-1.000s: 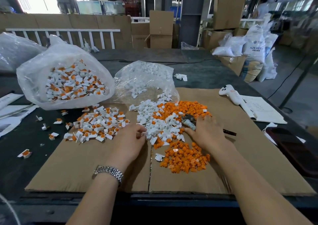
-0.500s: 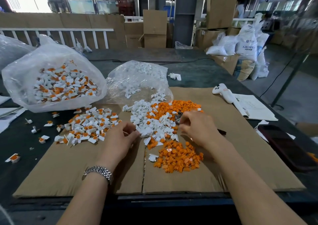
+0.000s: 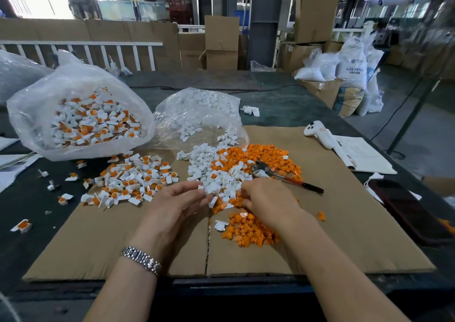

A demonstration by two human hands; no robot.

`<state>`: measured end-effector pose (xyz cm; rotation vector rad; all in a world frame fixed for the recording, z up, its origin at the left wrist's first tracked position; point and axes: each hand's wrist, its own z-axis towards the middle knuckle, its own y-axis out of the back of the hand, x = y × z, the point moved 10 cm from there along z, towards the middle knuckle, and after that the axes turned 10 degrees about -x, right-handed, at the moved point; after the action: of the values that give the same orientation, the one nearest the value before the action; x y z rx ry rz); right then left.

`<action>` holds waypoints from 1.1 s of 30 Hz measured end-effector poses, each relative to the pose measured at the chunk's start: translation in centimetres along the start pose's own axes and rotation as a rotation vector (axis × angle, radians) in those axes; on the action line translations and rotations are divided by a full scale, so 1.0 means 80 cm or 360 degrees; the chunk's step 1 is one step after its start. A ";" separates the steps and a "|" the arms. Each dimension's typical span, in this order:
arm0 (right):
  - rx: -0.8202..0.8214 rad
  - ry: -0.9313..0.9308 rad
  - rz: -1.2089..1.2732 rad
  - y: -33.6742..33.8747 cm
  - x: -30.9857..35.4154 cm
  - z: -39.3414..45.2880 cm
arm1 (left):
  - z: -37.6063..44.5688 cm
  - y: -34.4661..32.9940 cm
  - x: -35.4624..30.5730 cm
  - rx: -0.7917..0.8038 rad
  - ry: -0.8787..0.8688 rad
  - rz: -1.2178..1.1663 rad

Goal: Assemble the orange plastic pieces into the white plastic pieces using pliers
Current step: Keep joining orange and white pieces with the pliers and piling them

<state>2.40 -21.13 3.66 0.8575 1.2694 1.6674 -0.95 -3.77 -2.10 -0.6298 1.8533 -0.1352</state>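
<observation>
While pliers (image 3: 280, 175) lie loose, both hands' curled fingers (image 3: 197, 191) among white pieces (image 3: 216, 174).

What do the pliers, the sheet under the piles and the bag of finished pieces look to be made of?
Pliers: grey metal head, dull with worn patches; handles look coated in orange and black, probably plastic or rubber. Sheet: brown cardboard, matte, with a seam down the middle. Bag: thin translucent plastic film, crinkled and glossy, the contents showing through.
</observation>
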 end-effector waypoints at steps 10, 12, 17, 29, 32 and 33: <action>-0.0146 -0.0168 0.0184 0.008 -0.015 0.000 | 0.000 0.004 0.000 0.0061 -0.0040 -0.0175; -0.0227 -0.0244 0.0321 0.017 -0.024 0.004 | 0.001 0.001 0.001 0.0085 -0.0046 -0.0191; -0.0423 -0.0351 0.0711 0.036 -0.024 0.009 | -0.004 -0.009 0.005 0.0185 0.0007 -0.0251; -0.0323 -0.0430 0.1900 0.044 0.012 0.000 | -0.010 -0.017 -0.005 0.0293 -0.0153 -0.0229; -0.0237 -0.0395 0.1951 0.042 0.022 -0.002 | -0.010 -0.016 -0.004 0.0289 -0.0128 -0.0274; -0.0255 -0.0373 0.1933 0.044 0.024 -0.002 | -0.010 -0.017 -0.004 0.0305 -0.0108 -0.0298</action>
<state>0.73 -19.87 7.05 1.8559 0.3675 2.3890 -1.15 -4.94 -1.04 -0.6645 1.6905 -0.4051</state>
